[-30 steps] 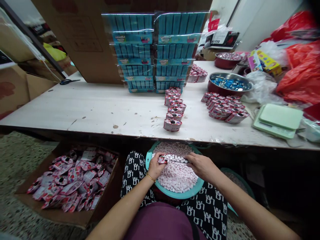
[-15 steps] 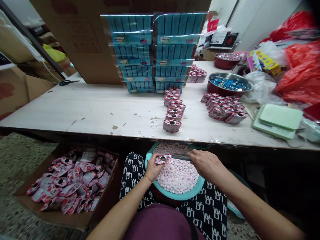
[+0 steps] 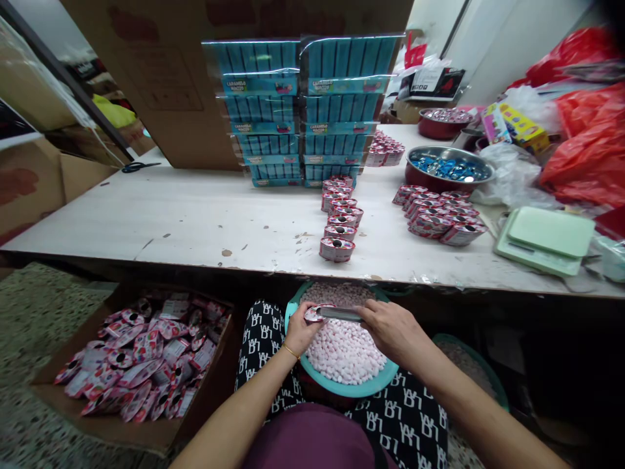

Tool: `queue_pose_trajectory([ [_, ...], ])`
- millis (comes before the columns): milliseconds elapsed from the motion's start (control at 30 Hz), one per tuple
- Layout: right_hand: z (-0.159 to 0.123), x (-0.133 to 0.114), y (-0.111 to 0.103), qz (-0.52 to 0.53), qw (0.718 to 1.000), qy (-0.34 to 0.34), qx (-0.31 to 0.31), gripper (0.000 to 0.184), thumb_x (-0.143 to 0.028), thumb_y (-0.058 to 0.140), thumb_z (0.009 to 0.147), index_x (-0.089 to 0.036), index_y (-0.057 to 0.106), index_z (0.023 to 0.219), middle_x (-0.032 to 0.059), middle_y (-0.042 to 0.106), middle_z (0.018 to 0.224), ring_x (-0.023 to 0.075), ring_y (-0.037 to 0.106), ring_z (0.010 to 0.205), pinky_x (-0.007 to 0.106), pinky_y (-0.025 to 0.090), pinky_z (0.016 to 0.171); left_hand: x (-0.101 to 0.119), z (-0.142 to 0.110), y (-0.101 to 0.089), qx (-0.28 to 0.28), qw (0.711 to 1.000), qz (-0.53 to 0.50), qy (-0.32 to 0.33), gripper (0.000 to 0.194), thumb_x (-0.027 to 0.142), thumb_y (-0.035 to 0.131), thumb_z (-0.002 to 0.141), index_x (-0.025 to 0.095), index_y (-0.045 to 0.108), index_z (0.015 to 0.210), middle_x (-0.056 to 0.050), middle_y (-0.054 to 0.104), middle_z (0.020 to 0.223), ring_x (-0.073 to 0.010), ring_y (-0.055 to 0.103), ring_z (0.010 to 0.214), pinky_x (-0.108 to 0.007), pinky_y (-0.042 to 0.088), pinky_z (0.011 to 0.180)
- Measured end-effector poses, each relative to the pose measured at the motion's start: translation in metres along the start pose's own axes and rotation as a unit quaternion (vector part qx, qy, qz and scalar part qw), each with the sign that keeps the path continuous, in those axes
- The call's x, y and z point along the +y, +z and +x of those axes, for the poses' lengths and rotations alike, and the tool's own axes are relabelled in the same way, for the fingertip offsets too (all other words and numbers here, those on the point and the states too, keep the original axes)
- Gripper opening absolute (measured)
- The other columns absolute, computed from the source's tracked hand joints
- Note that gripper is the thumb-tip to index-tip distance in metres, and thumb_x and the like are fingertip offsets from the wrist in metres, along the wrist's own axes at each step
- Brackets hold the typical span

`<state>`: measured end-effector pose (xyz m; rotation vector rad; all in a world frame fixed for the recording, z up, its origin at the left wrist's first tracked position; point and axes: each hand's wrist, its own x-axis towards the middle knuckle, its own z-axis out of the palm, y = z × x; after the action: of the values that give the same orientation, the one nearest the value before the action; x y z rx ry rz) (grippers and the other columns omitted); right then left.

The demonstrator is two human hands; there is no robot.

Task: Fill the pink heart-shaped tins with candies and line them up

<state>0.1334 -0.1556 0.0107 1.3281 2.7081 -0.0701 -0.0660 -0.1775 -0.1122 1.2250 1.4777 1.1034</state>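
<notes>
My left hand (image 3: 300,329) is closed around a small red-and-white printed oval candy container (image 3: 313,314) with a round hole in its top. My right hand (image 3: 389,324) grips a narrow metal scoop (image 3: 342,314). The scoop's far end lies over the hole of the container; whether it holds any candies I cannot make out. Below both hands is a turquoise basin (image 3: 336,389) of small pale pink candies (image 3: 344,355), between my knees. More of the same containers (image 3: 337,248) stand in a short column on the table above.
At the lower left, a cardboard box (image 3: 161,433) holds many loose containers. The white table (image 3: 195,221) bears stacked blue packs (image 3: 303,124), grouped containers (image 3: 442,215), a bowl of blue pieces (image 3: 446,163), a green scale (image 3: 547,238) and scissors (image 3: 139,167). Another basin (image 3: 495,371) sits lower right.
My right hand has moved left and slightly down, bringing the metal scoop's end over the container's hole. My left hand stays nearly in place with the container.
</notes>
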Motion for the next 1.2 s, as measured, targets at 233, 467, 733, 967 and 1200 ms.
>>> queue_pose_trajectory([
  [233, 0.005, 0.008, 0.01, 0.067, 0.997, 0.027, 0.009, 0.024, -0.024, 0.041, 0.081, -0.024, 0.055, 0.1, 0.003, 0.057, 0.085, 0.015, 0.055, 0.076, 0.026, 0.039, 0.064, 0.014, -0.005, -0.007, -0.005, 0.999, -0.039, -0.028, 0.039, 0.03, 0.07, 0.055, 0.016, 0.052, 0.086, 0.0, 0.06, 0.079, -0.0141, 0.056, 0.074, -0.026, 0.045, 0.07],
  [467, -0.044, 0.046, 0.032, 0.333, 0.923, 0.096, 0.165, 0.03, -0.035, 0.041, 0.083, -0.024, 0.051, 0.109, 0.0039, 0.058, 0.099, 0.0157, 0.055, 0.09, 0.027, 0.044, 0.08, 0.068, 0.024, -0.02, -0.02, 0.997, -0.017, 0.077, 0.041, 0.034, 0.066, 0.063, 0.018, 0.052, 0.098, -0.004, 0.06, 0.093, -0.0169, 0.057, 0.085, -0.028, 0.044, 0.078],
  [733, -0.078, 0.049, 0.072, 0.374, 0.895, 0.157, 0.186, 0.029, -0.039, 0.05, 0.077, -0.027, 0.057, 0.103, 0.0003, 0.063, 0.098, 0.0162, 0.058, 0.09, 0.023, 0.047, 0.08, 0.084, 0.117, 0.003, 0.054, 0.983, 0.091, 0.147, 0.091, 0.038, 0.078, 0.039, 0.019, 0.038, 0.119, -0.011, 0.05, 0.116, -0.0268, 0.048, 0.105, -0.042, 0.037, 0.092],
  [967, -0.074, 0.038, 0.101, 0.342, 0.914, 0.155, 0.156, 0.029, -0.04, 0.05, 0.076, -0.028, 0.059, 0.101, 0.002, 0.064, 0.098, 0.0182, 0.06, 0.09, 0.025, 0.05, 0.077, 0.074, 0.127, 0.017, 0.028, 0.99, 0.094, 0.104, 0.118, 0.042, 0.078, 0.036, 0.013, 0.018, 0.133, -0.019, 0.037, 0.131, -0.0337, 0.034, 0.121, -0.046, 0.026, 0.101],
  [1200, -0.039, 0.012, 0.156, 0.294, 0.935, 0.108, 0.164, 0.027, -0.034, 0.05, 0.075, -0.032, 0.06, 0.1, 0.0046, 0.065, 0.096, 0.0219, 0.061, 0.088, 0.032, 0.052, 0.075, 0.067, 0.132, -0.023, -0.04, 0.992, -0.004, 0.118, 0.086, 0.054, 0.049, 0.071, 0.012, 0.009, 0.135, -0.016, 0.016, 0.142, -0.0238, 0.018, 0.13, -0.039, 0.017, 0.106],
])
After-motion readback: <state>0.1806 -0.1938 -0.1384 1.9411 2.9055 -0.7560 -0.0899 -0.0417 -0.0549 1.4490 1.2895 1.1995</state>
